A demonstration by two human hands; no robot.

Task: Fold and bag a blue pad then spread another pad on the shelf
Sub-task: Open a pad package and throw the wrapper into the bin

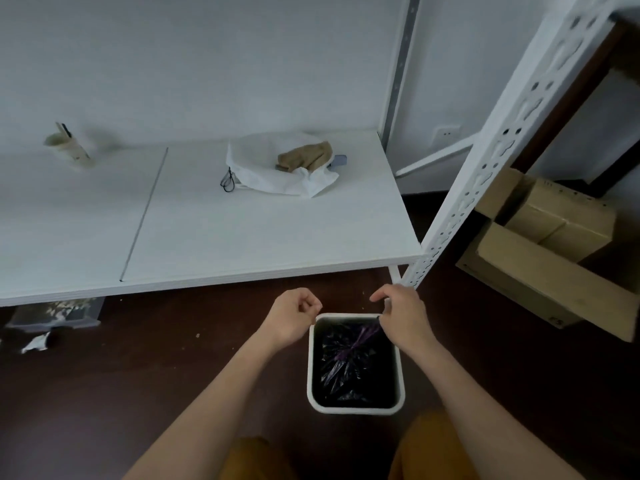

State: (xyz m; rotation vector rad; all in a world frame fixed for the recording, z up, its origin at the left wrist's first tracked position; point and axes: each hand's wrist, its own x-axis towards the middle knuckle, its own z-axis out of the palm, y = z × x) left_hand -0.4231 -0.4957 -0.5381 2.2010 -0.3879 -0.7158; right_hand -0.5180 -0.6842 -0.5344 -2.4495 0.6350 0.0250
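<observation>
A white bin (400, 375) stands on the dark floor below the white shelf (242, 230). Inside it lies a black plastic bag (349, 368) tied with a purple drawstring. My right hand (401, 317) hovers over the bin's far right corner and pinches the end of that drawstring. My left hand (294, 317) is just left of the bin's rim, fingers curled, holding nothing that I can see. No blue pad shows. On the shelf lies a white bag or sheet (273, 171) with a tan cloth (306, 157) on top.
A cream-coloured holder (69, 148) stands at the shelf's back left. The white perforated upright (485, 161) rises right of the bin. Cardboard boxes (550, 244) sit at the right. A clear box (55, 315) and scraps lie under the shelf at left.
</observation>
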